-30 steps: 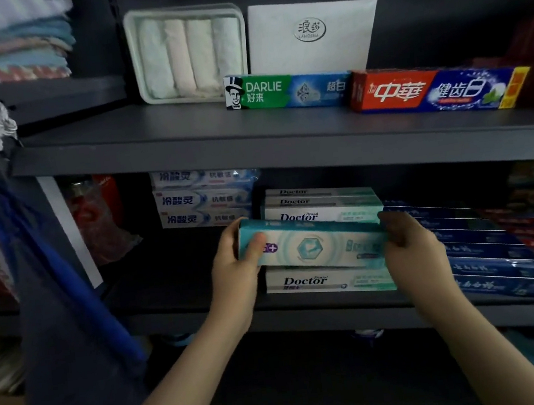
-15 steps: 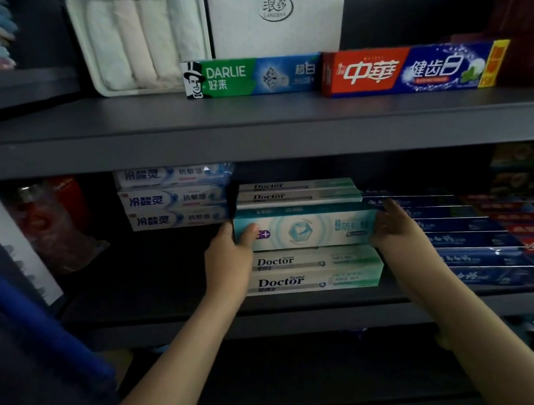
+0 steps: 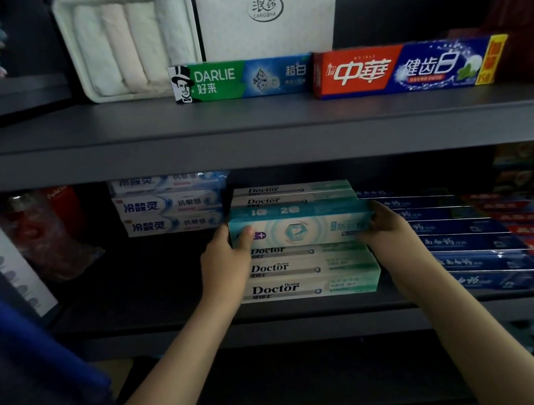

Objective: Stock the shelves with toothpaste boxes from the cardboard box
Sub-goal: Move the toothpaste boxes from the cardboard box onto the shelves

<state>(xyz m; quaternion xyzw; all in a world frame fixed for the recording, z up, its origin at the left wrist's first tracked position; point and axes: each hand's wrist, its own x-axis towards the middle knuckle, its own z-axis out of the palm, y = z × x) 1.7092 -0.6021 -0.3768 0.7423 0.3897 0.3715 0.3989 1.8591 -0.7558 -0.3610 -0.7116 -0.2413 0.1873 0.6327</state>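
While gripped at both ends in the head view: teal toothpaste box (image 3: 301, 228), level, long face outward, on or just over the Doctor stack (image 3: 309, 275) at the middle of the lower shelf (image 3: 191, 339); cannot tell whether resting yet.
Left hand (image 3: 226, 267): wraps the box's left end, thumb on the front face, fingers curled behind.
Right hand (image 3: 391, 233): clasps the right end, fingers curled round the corner.
Done: looks well along; lower shelf packed across with piles, this box almost placed.
Left: by judgement, letting go and squaring the box up; cardboard box out of view, so remaining stock unknown.
Doctor stack, count: five labels showing, three at the near face under the teal box, two farther back.
White-and-blue boxes (image 3: 170, 206): three, stacked at far left.
Dark blue boxes (image 3: 467, 242): about six in a stepped pile at right, blurred at the edges; red ones beyond, uncounted.
Upper shelf (image 3: 252, 134): two toothpaste boxes, Darlie box (image 3: 239, 79) and red-and-blue box (image 3: 409, 67), end to end; behind, one towel tray (image 3: 69, 41) of four rolls, one white pack (image 3: 269, 33).
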